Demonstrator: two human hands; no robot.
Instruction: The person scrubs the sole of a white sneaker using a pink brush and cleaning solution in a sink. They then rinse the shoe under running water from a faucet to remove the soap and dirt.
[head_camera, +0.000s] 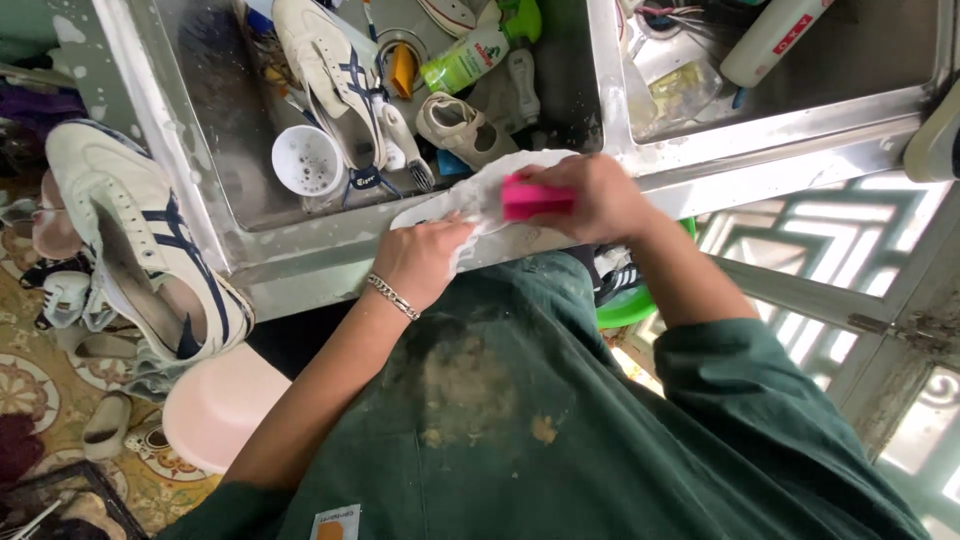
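My left hand (422, 260), with a silver bracelet at the wrist, grips a white shoe insole (470, 192) against the front rim of a steel sink (300, 262). My right hand (592, 198) is closed on a pink brush (534, 196) pressed onto the insole. Inside the left basin lie a white sneaker with dark blue stripes (335, 70), a small beige shoe (462, 128), a white cup (307, 160) and a green spray bottle (470, 55). A matching white sneaker (140, 240) rests on the sink's left edge.
The right basin (800, 90) holds a white bottle (770, 38) and clear plastic. A pink basin (215, 405) and several sandals sit on the patterned floor at left. A green bowl (630, 305) shows below my right arm. White tiles lie at right.
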